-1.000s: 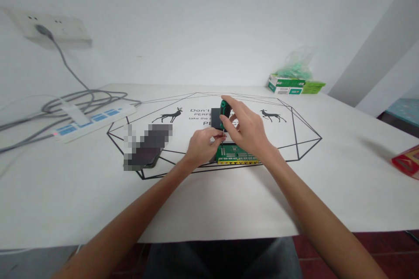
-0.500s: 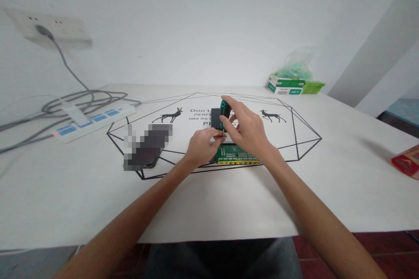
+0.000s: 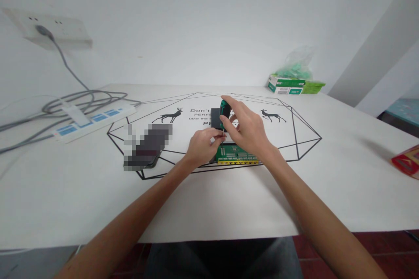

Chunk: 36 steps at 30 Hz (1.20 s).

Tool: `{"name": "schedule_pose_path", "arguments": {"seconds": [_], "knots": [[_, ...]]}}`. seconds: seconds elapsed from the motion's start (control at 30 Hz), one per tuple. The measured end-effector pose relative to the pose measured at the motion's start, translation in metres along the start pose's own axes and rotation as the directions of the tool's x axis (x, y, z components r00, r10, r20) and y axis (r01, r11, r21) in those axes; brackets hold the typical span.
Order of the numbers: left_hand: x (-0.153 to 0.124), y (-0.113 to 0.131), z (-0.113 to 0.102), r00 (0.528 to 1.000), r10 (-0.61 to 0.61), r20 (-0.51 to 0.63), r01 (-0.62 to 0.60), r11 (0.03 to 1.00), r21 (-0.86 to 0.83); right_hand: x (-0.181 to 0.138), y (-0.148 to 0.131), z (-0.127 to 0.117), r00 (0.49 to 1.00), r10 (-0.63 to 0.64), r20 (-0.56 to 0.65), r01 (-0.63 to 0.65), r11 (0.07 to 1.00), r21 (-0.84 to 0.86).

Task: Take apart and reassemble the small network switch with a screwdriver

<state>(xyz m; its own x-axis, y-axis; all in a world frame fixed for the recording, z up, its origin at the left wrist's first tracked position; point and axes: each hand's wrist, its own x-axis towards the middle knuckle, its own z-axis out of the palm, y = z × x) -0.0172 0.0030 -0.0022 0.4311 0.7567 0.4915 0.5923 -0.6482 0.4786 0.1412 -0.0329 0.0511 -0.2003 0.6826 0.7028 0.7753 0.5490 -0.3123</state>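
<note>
A screwdriver [image 3: 224, 112] with a green and black handle stands nearly upright, tip down. Around its handle my right hand [image 3: 247, 126] is closed, thumb and fingers on opposite sides. My left hand [image 3: 203, 146] pinches the metal shaft low down, between thumb and forefinger. Under the tip lies a green circuit board [image 3: 237, 152] with a yellow strip along its near edge; my right hand and forearm hide part of it. Just behind the screwdriver is a dark rectangular object [image 3: 215, 118], partly covered by the hands.
A pixelated dark flat object [image 3: 152, 144] lies left of my hands. Farther left are a white power strip [image 3: 94, 122] and coiled grey cables [image 3: 81, 98]. Green-and-white boxes [image 3: 288, 83] with a plastic bag stand back right. A red package [image 3: 407, 161] sits at the right edge.
</note>
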Motion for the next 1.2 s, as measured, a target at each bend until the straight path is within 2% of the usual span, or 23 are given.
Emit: {"name": "schedule_pose_path", "arguments": {"seconds": [0.33,0.6,1.2], "knots": [[0.0004,0.0008,-0.0013,0.999,-0.026,0.021,0.026,1.000,-0.005,0.0004,0.0005,0.0001,1.000,-0.001,0.008,0.001,1.000,-0.022],[-0.0003,-0.0025,0.0002,1.000,0.003,0.007,-0.003,0.999,-0.033,0.0003,0.0007,0.0007,1.000,-0.001,0.006,0.002,1.000,-0.012],[-0.0012,-0.0021,-0.0014,0.999,-0.006,0.048,0.011,0.995,-0.101,0.0006,0.0037,0.0035,1.000,0.020,-0.021,-0.020,1.000,-0.004]]}}
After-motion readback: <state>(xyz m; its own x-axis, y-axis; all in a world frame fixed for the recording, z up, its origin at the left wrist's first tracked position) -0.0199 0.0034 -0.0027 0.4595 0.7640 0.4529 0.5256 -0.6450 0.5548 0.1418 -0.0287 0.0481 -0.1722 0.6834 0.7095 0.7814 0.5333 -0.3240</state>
